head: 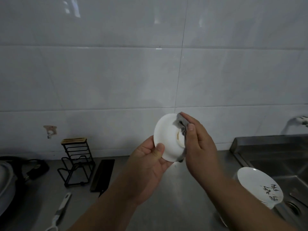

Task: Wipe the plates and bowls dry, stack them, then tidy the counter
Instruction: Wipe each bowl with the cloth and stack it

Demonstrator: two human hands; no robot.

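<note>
My left hand grips a small white dish by its lower rim, thumb on its underside, holding it upright above the steel counter with its foot ring turned toward me. My right hand holds a grey cloth and presses it against the dish's right side and foot ring. At the lower right a stack of white plates with black brush lettering sits on the counter beside the sink.
A black wire rack stands at the back left, a black flat board lying beside it. A white-handled utensil lies at the front left near a dark pot. A tap juts out over the sink.
</note>
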